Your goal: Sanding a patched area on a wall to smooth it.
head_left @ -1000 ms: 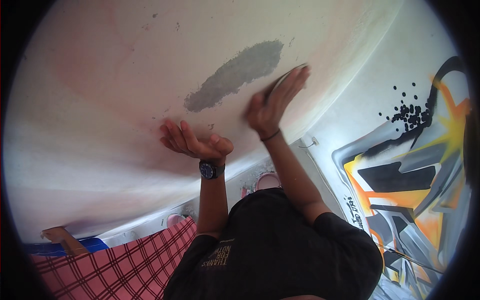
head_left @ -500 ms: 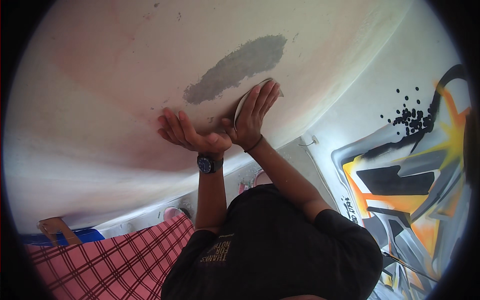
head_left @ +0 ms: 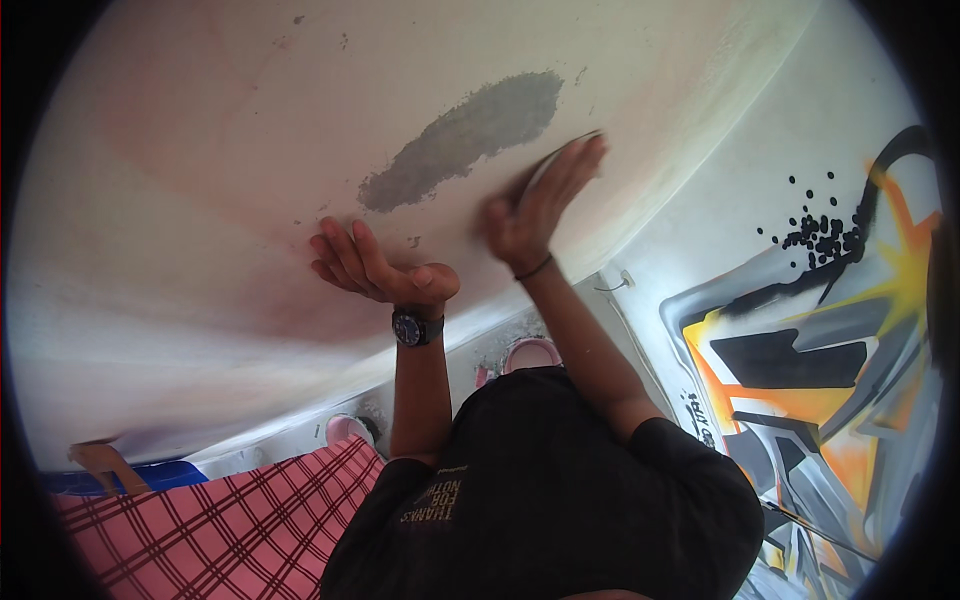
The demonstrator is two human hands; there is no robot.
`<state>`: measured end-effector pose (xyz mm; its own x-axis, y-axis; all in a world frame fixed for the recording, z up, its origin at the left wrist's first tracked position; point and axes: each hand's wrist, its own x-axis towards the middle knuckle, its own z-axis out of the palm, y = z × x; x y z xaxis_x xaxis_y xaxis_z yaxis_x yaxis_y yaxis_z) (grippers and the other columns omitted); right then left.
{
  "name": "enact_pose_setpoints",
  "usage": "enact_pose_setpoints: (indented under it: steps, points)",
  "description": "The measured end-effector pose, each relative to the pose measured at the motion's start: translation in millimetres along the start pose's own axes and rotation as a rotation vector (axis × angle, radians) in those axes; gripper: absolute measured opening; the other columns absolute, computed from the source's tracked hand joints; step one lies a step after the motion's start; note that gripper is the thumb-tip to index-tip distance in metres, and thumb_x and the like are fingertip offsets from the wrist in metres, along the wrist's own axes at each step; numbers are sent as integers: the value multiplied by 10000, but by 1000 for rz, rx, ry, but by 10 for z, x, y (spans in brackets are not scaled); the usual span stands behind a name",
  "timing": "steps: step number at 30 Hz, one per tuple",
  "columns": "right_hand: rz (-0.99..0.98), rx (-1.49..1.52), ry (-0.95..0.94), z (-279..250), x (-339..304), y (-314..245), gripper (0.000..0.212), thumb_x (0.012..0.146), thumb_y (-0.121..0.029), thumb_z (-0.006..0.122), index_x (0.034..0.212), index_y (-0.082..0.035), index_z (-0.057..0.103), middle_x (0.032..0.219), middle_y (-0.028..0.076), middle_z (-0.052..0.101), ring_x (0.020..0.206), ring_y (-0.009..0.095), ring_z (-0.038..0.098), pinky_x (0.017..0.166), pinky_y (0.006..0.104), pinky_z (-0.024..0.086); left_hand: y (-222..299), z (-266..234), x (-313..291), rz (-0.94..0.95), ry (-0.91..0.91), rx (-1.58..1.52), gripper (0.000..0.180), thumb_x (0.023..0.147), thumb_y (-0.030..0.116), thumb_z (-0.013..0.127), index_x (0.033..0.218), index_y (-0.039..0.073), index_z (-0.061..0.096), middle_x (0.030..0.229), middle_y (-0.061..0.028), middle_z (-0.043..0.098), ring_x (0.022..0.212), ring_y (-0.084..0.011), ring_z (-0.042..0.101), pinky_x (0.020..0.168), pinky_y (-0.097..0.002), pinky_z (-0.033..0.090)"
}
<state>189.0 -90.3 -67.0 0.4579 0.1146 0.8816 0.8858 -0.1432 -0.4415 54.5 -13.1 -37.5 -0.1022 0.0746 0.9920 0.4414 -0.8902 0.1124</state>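
A pale wall (head_left: 220, 160) with faint pinkish smears carries a rough grey patch (head_left: 465, 140). My right hand (head_left: 540, 210), blurred by motion, presses a thin folded sheet of sandpaper (head_left: 549, 165) flat on the wall, right of and below the patch. The fingers lie stretched over the sheet and hide most of it. Below the patch's left end, my left hand (head_left: 385, 270) is open, palm up with loosely bent fingers. It holds nothing; whether its fingertips touch the wall I cannot tell. A dark watch (head_left: 412, 328) sits on that wrist.
To the right, a side wall bears a grey, black and orange mural (head_left: 800, 370); a cable (head_left: 628, 320) hangs beside its left edge. At the lower left are a pink checked cloth (head_left: 230, 520), a blue object (head_left: 175, 473) and a brown piece (head_left: 108, 463). A pink basin (head_left: 530, 353) is below.
My right hand has slid right and slightly up along the wall with the sandpaper, away from my left hand. The left hand has hardly moved.
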Motion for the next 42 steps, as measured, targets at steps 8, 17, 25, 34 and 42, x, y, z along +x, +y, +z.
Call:
enact_pose_setpoints:
  steps: [8, 17, 25, 34, 42]
  points:
    - [31, -21, 15, 5, 151, 47, 1056, 929, -723, 376, 1574, 41, 35, 1607, 354, -25, 1493, 528, -6, 1151, 680, 25, -48, -44, 39, 4, -5, 33, 654, 1037, 439, 202, 1395, -30, 485, 1477, -269, 457, 1452, -401, 327, 1213, -541, 128]
    - [10, 3, 6, -94, 30, 238, 1008, 957, -682, 349, 1564, 69, 58, 1607, 356, 7, 1496, 523, 4, 1158, 670, 18, -19, -48, 99, 12, -18, 55, 656, 1036, 430, 206, 1400, -48, 472, 1488, -274, 440, 1463, -398, 310, 1217, -532, 128]
    - [-60, -43, -16, -65, 225, 103, 1004, 955, -664, 375, 1553, 92, 93, 1598, 373, 28, 1490, 534, 35, 1162, 663, 42, -86, -77, 122, 25, -38, 84, 653, 1043, 421, 207, 1410, -56, 459, 1495, -279, 425, 1468, -405, 296, 1216, -535, 127]
    - [-116, -53, -89, -90, 76, 319, 1004, 950, -654, 411, 1555, 84, 99, 1593, 381, 34, 1481, 552, 48, 1156, 676, 52, -72, -23, 106, 23, -32, 117, 660, 1048, 420, 198, 1424, -63, 444, 1504, -277, 412, 1454, -435, 306, 1206, -551, 149]
    - [-138, -37, -99, -130, 284, 357, 1038, 926, -666, 462, 1564, 61, 84, 1599, 370, 24, 1470, 574, 35, 1140, 699, 59, -49, 10, 59, 33, -34, 163, 665, 1045, 414, 208, 1433, -76, 432, 1501, -273, 418, 1439, -439, 331, 1193, -558, 203]
